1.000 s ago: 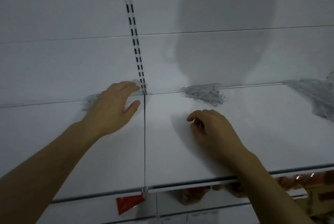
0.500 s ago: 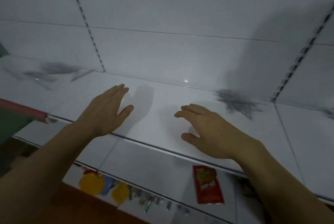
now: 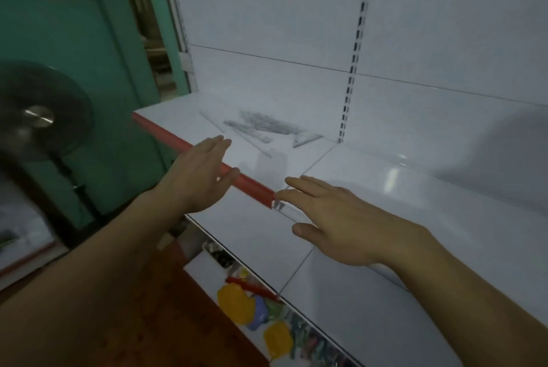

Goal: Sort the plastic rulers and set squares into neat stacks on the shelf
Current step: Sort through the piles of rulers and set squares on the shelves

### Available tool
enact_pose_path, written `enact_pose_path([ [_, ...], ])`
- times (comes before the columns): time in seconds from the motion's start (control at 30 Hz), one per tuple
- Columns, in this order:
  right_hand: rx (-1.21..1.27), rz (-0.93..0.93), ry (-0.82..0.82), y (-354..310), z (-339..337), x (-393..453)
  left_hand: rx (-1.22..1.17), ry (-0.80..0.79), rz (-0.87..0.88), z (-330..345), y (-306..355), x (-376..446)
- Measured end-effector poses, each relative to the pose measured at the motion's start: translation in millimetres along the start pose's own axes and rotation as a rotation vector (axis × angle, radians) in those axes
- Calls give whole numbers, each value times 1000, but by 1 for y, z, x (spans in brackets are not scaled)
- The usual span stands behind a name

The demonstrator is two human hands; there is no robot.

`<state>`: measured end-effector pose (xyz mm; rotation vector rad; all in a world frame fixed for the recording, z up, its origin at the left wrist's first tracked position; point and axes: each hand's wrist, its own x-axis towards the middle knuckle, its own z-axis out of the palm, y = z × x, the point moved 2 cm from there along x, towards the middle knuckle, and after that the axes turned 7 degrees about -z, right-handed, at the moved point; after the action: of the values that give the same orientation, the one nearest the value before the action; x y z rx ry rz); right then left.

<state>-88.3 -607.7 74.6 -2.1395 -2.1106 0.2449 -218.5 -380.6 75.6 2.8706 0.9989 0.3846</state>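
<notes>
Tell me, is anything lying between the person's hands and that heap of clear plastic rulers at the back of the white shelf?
Nothing visible does. The left hand and right hand hover open, holding nothing, and only bare white shelf lies between them and the heap of clear plastic rulers and set squares.

Glossy white metal shelving unit [image 3: 415, 194] with white back panels and a slotted upright rail [image 3: 354, 61]; a red edge strip [image 3: 252, 184] trims its front left. At left, a teal painted wall [image 3: 74, 40] and a dark round pedestal fan [image 3: 38, 111]. Below, reddish-brown floor [image 3: 166, 316]. Dim, cool lighting.
</notes>
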Motion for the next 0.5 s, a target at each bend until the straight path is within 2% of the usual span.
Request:
enact_pose_path([
  [0.2, -20, -121, -89, -2, -1, 82, 27, -14, -110, 4, -68, 29],
  [0.5, 65, -93, -222, 59, -8, 182, 11, -61, -172, 19, -123, 132],
])
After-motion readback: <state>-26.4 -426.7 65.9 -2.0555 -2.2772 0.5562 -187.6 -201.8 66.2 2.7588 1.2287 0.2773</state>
